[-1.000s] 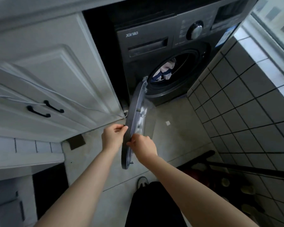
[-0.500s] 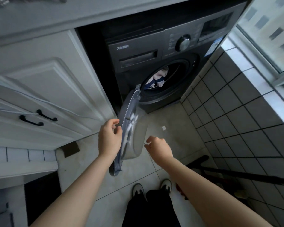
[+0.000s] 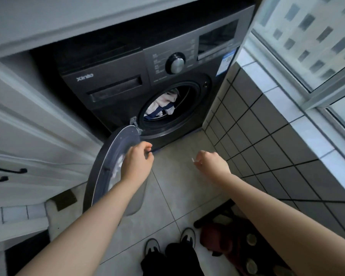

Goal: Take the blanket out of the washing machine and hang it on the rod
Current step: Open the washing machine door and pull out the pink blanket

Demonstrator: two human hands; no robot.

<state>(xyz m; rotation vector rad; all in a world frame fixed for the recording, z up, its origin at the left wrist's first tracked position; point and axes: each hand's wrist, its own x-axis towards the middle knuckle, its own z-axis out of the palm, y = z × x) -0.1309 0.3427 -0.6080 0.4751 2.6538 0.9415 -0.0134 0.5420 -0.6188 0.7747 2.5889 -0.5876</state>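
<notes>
**Door Open, Drum Accessible: Blanket Not Yet Removed**

Nearest the camera, the person's shoes (image 3: pixel 169 244) stand on the tiled floor (image 3: pixel 177 176), facing the machine. This places both arms in line with the drum opening.

The left hand (image 3: pixel 136 162) is in front of the inner face of the door (image 3: pixel 112 162), fingers curled. Contact with the door cannot be confirmed from this view. The likely purpose is to keep the door swung wide, clear of the reach path. The right hand (image 3: pixel 211 162) hangs free over the floor, fingers loosely curled and holding nothing, apart from both door and machine.

Beyond the hands, the washing machine (image 3: pixel 127 80) sits under a counter, between a white cabinet (image 3: pixel 34 116) and a tiled wall (image 3: pixel 267 140). The blanket (image 3: pixel 163 105), white with dark blue, lies bunched inside the drum, untouched. No rod is identifiable here.

Judged next step: reach both hands into the drum.
</notes>
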